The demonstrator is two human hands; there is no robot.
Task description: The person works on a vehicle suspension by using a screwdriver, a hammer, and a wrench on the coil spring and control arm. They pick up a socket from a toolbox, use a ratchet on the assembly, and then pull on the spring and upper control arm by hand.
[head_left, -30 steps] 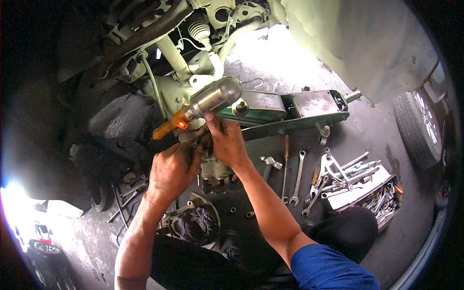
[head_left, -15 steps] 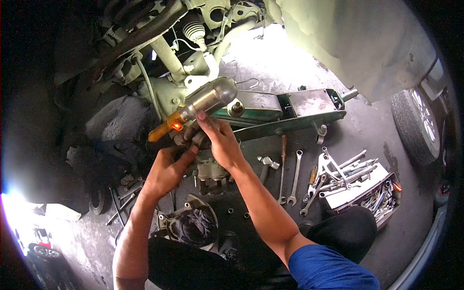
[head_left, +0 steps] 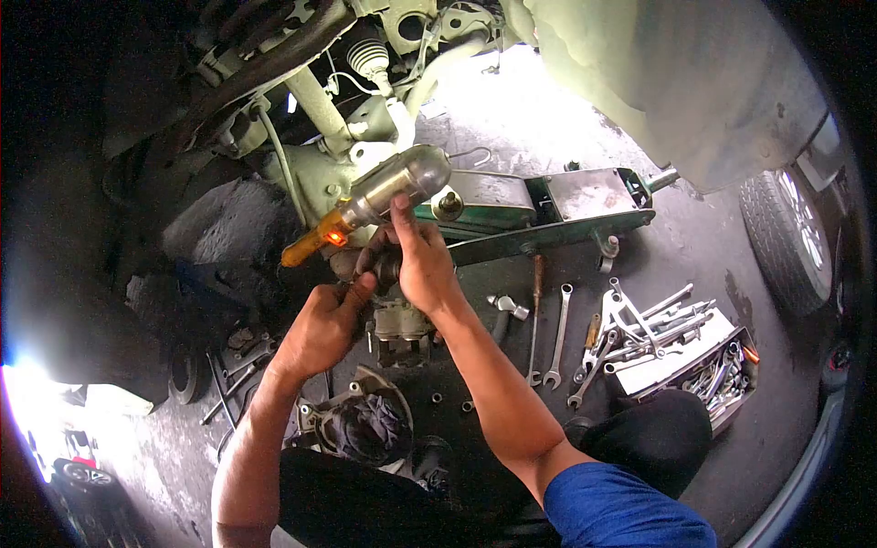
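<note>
head view shows the person crouched under a raised car, both hands up at a dark, greasy part (head_left: 370,267) just below the suspension knuckle (head_left: 320,178). the right hand (head_left: 416,260) is curled around that part from the right, its thumb pointing up and touching the metal work lamp (head_left: 388,189), which hangs with its orange handle (head_left: 311,239) down to the left. the left hand (head_left: 324,324) is closed on the underside of the same part, thumb pressed against it. compared with a second ago, the left hand has slid lower and further under the part, and the right thumb has come up onto the lamp's body; the lamp itself has barely moved. that reads as a re-grip, not a release: the part is held between both hands. behind them lies the green floor jack (head_left: 539,205); spanners (head_left: 559,333) and a tool tray (head_left: 681,361) sit on the floor to the right.
</note>
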